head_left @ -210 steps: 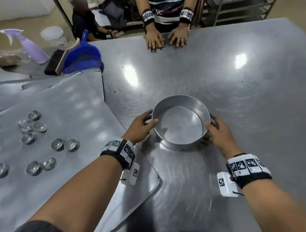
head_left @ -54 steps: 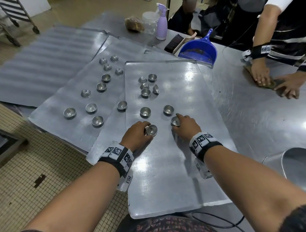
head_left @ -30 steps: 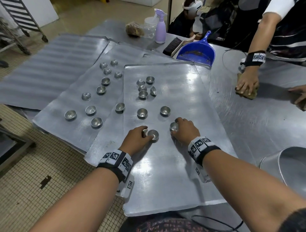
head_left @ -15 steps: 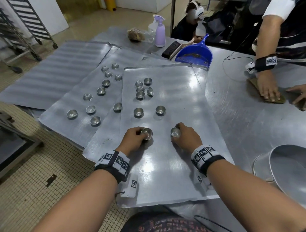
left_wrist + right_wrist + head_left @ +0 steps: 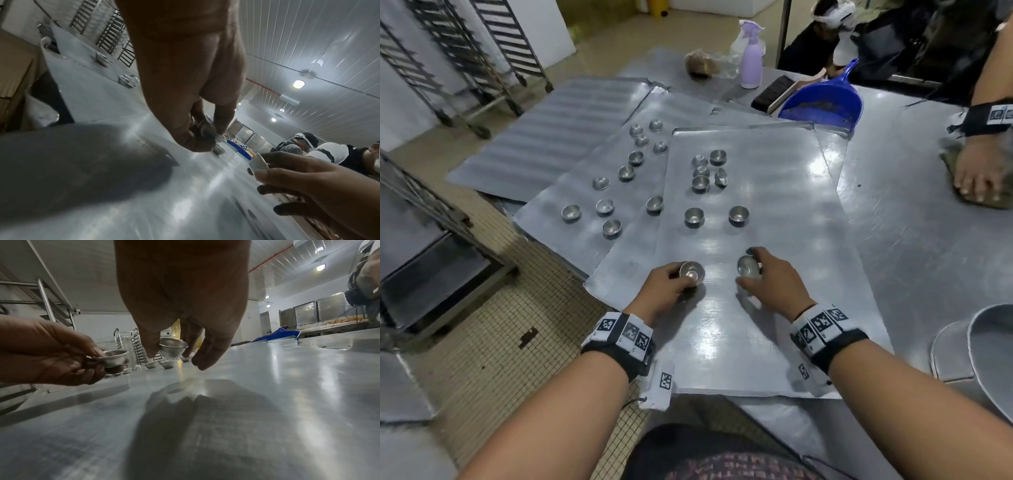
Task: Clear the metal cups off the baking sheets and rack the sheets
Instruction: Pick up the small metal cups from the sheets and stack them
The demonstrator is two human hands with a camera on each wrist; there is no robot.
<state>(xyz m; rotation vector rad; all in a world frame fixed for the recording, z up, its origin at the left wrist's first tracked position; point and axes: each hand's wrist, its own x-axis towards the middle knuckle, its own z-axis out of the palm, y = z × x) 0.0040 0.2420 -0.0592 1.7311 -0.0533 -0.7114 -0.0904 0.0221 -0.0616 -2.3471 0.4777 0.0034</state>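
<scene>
My left hand [image 5: 671, 284] pinches a small metal cup [image 5: 691, 273] lifted just above the nearest baking sheet [image 5: 722, 342]; the same cup [image 5: 112, 358] shows in the right wrist view. My right hand [image 5: 763, 277] holds a second metal cup [image 5: 748, 266] between thumb and fingers, seen also as the cup [image 5: 172, 347] raised off the sheet. Several more cups [image 5: 700, 185] stand farther up this sheet, and several others [image 5: 606, 207] sit on the overlapping sheet [image 5: 571, 240] to the left. A third, ribbed sheet [image 5: 558, 140] lies behind.
A round cake tin [image 5: 989, 353] stands at the right edge of the steel table [image 5: 914, 240]. A blue dustpan [image 5: 825, 102], brush and purple spray bottle [image 5: 751, 58] sit at the back. Another person's hand [image 5: 979, 171] presses a cloth at right. Wheeled racks [image 5: 465, 58] stand far left.
Both hands have lifted their cups slightly off the sheet and drawn them a little nearer to me; the view has shifted. The other person's hand still works the cloth.
</scene>
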